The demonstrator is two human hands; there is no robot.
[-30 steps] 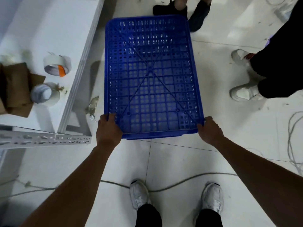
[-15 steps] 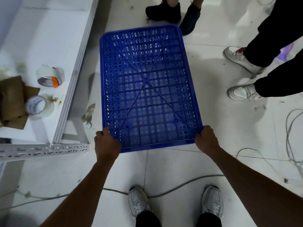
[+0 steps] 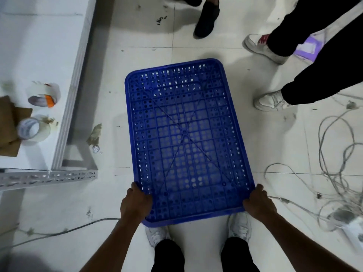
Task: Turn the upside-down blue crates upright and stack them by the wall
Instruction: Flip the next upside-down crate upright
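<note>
Bare forearms, black trousers (image 3: 169, 256), white lace-up sneakers (image 3: 240, 225).

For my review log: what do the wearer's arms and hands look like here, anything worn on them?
Both forearms are bare down to the bottom edge of the picture, with no sleeves in view. The left hand and right hand wear no gloves, and no watch, band or ring shows on either wrist or on the fingers. No cables or markings appear on them.

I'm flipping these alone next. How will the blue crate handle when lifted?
Probably light for its size: the blue crate is perforated all over. Likely fairly stiff, given its ribbed grid. The left hand and right hand grip only the near corners, so the far end may sag.
</note>
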